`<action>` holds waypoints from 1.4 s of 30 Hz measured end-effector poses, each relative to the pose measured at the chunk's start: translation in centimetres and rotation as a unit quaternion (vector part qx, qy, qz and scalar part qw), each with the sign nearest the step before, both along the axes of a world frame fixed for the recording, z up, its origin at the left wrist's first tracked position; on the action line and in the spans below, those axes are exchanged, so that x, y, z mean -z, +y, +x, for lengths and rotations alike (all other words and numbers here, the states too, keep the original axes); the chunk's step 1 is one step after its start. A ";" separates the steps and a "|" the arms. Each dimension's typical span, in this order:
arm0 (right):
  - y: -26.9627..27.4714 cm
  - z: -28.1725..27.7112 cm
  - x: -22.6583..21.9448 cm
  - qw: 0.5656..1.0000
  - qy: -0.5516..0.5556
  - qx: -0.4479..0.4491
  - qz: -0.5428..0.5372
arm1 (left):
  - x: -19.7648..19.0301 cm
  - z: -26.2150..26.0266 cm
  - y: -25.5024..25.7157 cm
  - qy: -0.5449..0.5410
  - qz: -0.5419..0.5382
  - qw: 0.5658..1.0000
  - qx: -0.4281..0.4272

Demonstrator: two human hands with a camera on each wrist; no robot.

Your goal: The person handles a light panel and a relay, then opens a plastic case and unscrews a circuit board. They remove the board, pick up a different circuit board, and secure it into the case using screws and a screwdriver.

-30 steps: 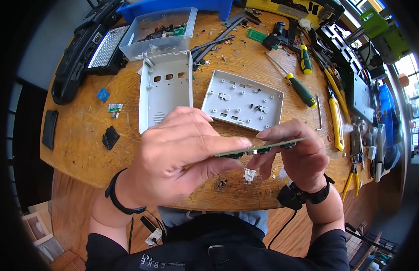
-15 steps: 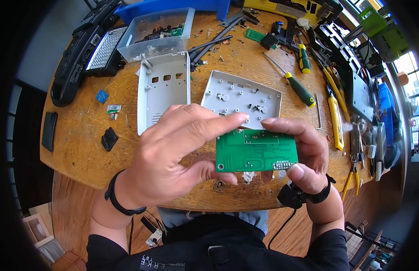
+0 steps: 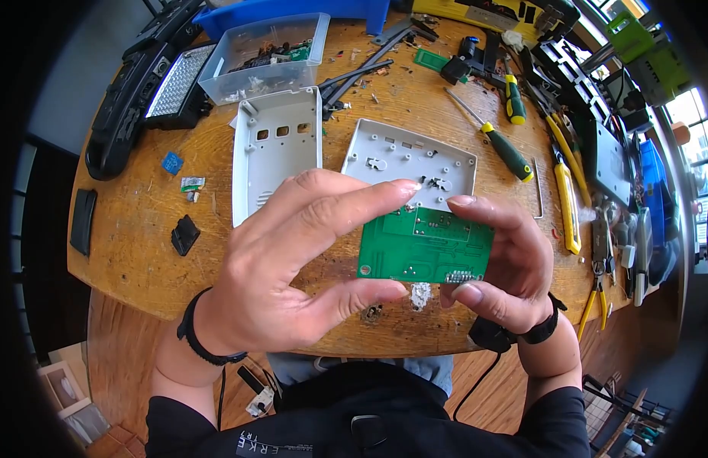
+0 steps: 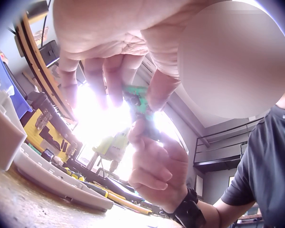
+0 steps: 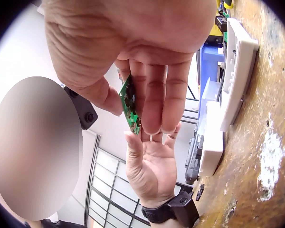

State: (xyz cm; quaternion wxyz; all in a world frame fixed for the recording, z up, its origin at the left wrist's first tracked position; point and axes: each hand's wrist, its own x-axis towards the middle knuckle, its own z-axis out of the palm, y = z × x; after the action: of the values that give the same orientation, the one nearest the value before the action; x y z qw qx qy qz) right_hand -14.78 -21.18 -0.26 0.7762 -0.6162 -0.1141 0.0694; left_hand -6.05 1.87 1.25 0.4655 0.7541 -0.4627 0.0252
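A green circuit board (image 3: 426,244) is held up over the near side of the table, its solder side turned toward the head camera. My left hand (image 3: 281,256) holds it at the left end, index finger at the top edge and thumb at the bottom. At the other end my right hand (image 3: 522,256) grips the board, with its thumb on the lower right corner beside a row of solder joints. In the right wrist view the board (image 5: 128,107) appears nearly edge-on, with dark components on its far face. The left wrist view shows it between the fingers, partly glared out.
Behind the hands lie two pale plastic housing halves, one deep (image 3: 281,153) and one shallow (image 3: 411,160). A screwdriver (image 3: 510,153), a yellow cutter (image 3: 567,206) and pliers (image 3: 596,305) lie to the right. A clear bin of scraps (image 3: 266,57) stands at the back left.
The board has tilted from edge-on to showing its flat green underside, then shifted slightly left and up. My right thumb has come round onto its lower corner.
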 end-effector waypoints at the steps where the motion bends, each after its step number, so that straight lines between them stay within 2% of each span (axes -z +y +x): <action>1: 0.0 0.0 0.0 1.000 -0.002 0.003 -0.004 | 0.1 0.1 0.0 -0.001 -0.002 1.000 0.004; 4: -0.1 0.2 0.5 0.998 -0.052 0.010 -0.037 | 0.1 0.2 0.0 0.001 -0.009 1.000 0.015; 7: -0.2 0.7 0.9 0.980 -0.165 0.016 -0.107 | 0.1 0.2 0.0 0.023 -0.021 0.999 0.028; 11: 0.0 0.9 0.8 0.961 -0.205 0.026 -0.181 | 0.5 0.0 0.1 0.068 -0.018 0.997 0.015; 22: 0.1 1.1 0.7 0.950 -0.228 0.034 -0.213 | 0.2 -0.2 0.0 0.050 0.006 0.999 0.000; 36: -0.3 1.0 1.3 0.965 -0.205 0.025 -0.161 | 0.4 -0.1 0.1 0.049 0.012 0.999 -0.008; 42: -0.5 1.1 1.1 0.967 -0.200 0.010 -0.160 | 0.2 -0.1 0.1 0.092 0.007 0.996 -0.006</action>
State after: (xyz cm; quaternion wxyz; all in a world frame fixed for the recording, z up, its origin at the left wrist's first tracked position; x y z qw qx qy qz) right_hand -13.71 -21.72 -1.39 0.6298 -0.7346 -0.2483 -0.0455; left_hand -6.16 1.96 1.01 0.5007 0.7593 -0.4133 -0.0445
